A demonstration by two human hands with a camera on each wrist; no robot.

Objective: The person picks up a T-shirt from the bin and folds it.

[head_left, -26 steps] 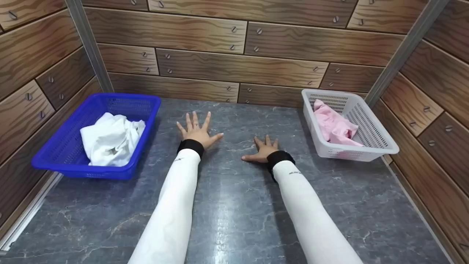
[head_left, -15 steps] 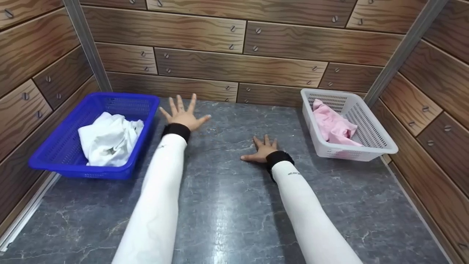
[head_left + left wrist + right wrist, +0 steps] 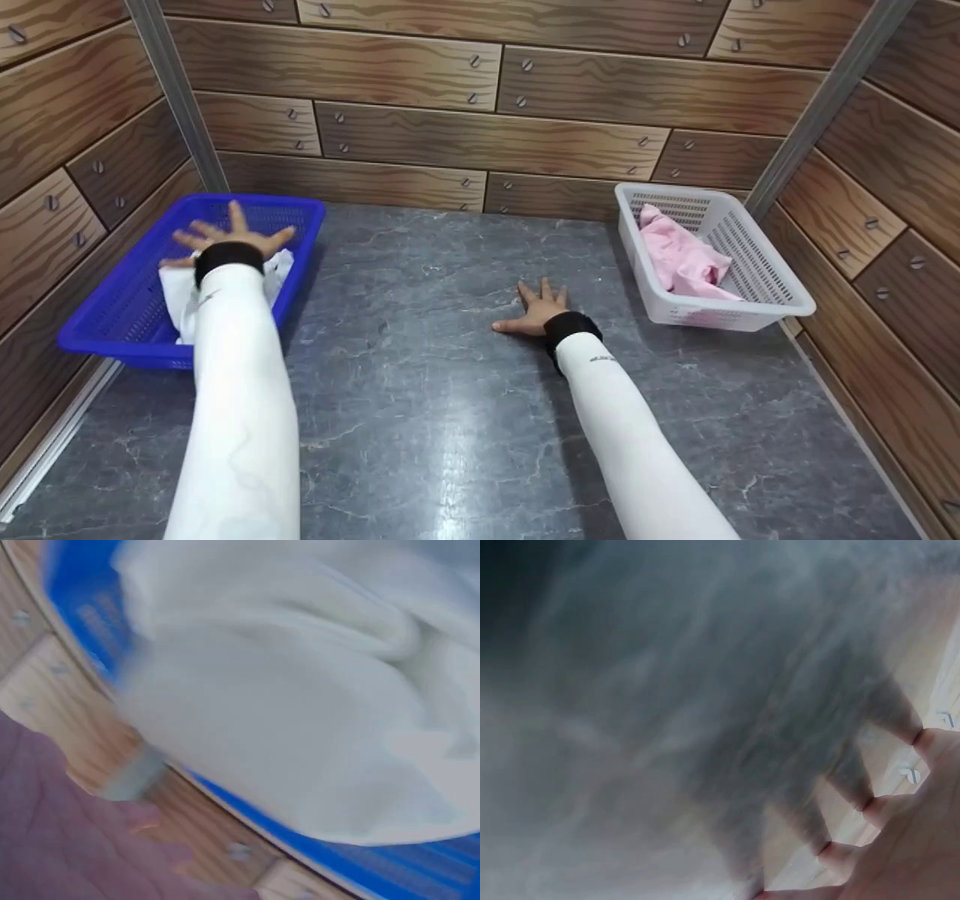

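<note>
My left hand [image 3: 229,238] is spread over the blue basket [image 3: 112,345], fingers apart and holding nothing. Beneath it a crumpled white cloth [image 3: 178,296] lies in the basket, partly hidden by the hand and sleeve. In the left wrist view the white cloth [image 3: 285,712] fills most of the picture, with the palm [image 3: 45,825] at the lower left. My right hand [image 3: 536,309] rests on the dark tabletop, fingers spread and fingertips on the surface. The right wrist view shows those fingertips [image 3: 844,859] against the dark top.
At the right stands a white plastic basket [image 3: 787,300] with a crumpled pink cloth [image 3: 682,255] in it. The marbled dark tabletop [image 3: 420,360] spreads between the two baskets. Wood-patterned walls [image 3: 420,142] close off the back and both sides.
My left hand has lifted from the middle of the table and moved left until it is over the blue basket. My right hand has stayed in place.
</note>
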